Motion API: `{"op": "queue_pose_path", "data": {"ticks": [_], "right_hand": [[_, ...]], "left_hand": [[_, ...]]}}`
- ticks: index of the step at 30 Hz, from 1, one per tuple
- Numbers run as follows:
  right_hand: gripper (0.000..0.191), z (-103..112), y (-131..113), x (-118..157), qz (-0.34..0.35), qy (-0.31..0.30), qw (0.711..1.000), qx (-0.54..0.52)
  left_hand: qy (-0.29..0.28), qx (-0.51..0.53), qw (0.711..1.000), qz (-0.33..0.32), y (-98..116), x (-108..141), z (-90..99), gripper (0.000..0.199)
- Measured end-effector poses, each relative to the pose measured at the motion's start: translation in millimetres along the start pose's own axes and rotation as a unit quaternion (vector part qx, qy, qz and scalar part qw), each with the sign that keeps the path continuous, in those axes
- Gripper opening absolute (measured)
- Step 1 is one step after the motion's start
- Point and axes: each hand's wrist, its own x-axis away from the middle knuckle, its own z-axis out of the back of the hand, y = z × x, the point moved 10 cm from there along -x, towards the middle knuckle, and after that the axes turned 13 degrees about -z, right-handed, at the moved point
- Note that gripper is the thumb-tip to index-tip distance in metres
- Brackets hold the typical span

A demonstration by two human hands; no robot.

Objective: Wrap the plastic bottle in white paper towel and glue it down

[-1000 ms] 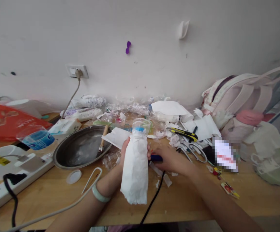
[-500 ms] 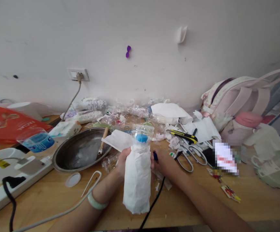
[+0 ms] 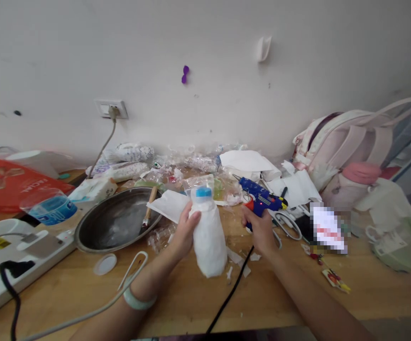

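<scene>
In my left hand (image 3: 184, 232) is a plastic bottle (image 3: 208, 239) wrapped in white paper, held tilted above the table. A blue band (image 3: 203, 192) and clear plastic show at its far end. My right hand (image 3: 260, 232) grips the handle of a blue glue gun (image 3: 258, 192) with a red trigger. Its nozzle points up and to the left, apart from the bottle. A black cord (image 3: 232, 291) runs from it towards the table's front edge. Beyond my left hand lies a sheet of white paper (image 3: 169, 205).
Left of the bottle stands a metal basin (image 3: 84, 237) with cloudy liquid and a brush (image 3: 149, 208) on its rim. A power strip (image 3: 24, 274) lies at far left. Scissors (image 3: 289, 225) and a pink backpack (image 3: 336, 147) are on the right. Plastic scraps (image 3: 200, 163) line the wall.
The glue gun, hidden behind the bottle before, has come out to the right in my right hand. The bottle's near end has swung right and up, away from me.
</scene>
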Motion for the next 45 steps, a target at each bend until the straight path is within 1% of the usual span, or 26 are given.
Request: {"op": "queue_pose_path", "data": {"ticks": [1,3,5,7,10,14,17,20,22,24,27,33,37,45], "right_hand": [[0.035,-1.4,-1.4,1.6,0.002,-0.006,1.000,0.001],[0.039,-3.8,-2.1,3.7,0.004,-0.015,1.000,0.008],[0.040,-3.5,0.2,3.5,0.004,-0.014,1.000,0.018],[0.040,-2.1,3.6,1.7,0.005,-0.012,0.999,0.032],[0.039,-1.5,7.5,-1.1,0.006,-0.018,0.998,0.054],[0.033,-4.6,8.7,1.2,-0.013,-0.026,0.996,0.087],[0.030,-3.3,6.2,6.4,-0.024,-0.002,0.995,0.102],[0.026,-0.8,4.2,11.2,-0.032,0.026,0.992,0.116],[0.023,-0.9,3.6,13.0,-0.037,0.032,0.991,0.128],[0.022,-1.4,2.1,14.1,-0.035,0.035,0.989,0.139],[0.019,-2.6,-0.5,14.6,-0.024,0.036,0.986,0.158],[0.017,-2.3,-1.3,13.9,-0.010,0.042,0.981,0.190],[0.019,-0.1,-1.0,13.8,-0.007,0.055,0.979,0.196],[0.017,-1.3,-1.8,14.3,0.002,0.048,0.974,0.219]], "left_hand": [[0.024,-0.052,0.997,-0.043,8.6,-4.2,7.5,0.055],[0.037,-0.148,0.982,-0.110,23.3,-9.6,13.2,0.050],[0.028,-0.207,0.969,-0.133,28.9,-12.7,12.7,0.047],[0.026,-0.232,0.964,-0.125,27.8,-14.1,12.6,0.046],[0.031,-0.247,0.962,-0.109,24.4,-14.7,13.2,0.051],[0.042,-0.265,0.956,-0.115,24.3,-16.5,15.6,0.055],[0.041,-0.272,0.954,-0.118,22.7,-18.0,16.8,0.055],[0.022,-0.284,0.950,-0.129,20.2,-16.9,13.5,0.055],[0.008,-0.294,0.945,-0.140,18.3,-14.3,10.1,0.055],[0.003,-0.304,0.941,-0.149,16.6,-11.1,8.2,0.056],[0.011,-0.313,0.936,-0.162,15.5,-6.7,7.9,0.058],[0.015,-0.300,0.939,-0.170,12.1,-4.9,7.3,0.064],[0.014,-0.304,0.936,-0.175,12.9,-5.3,6.9,0.062],[0.010,-0.304,0.940,-0.157,11.4,-5.9,6.2,0.061]]}}
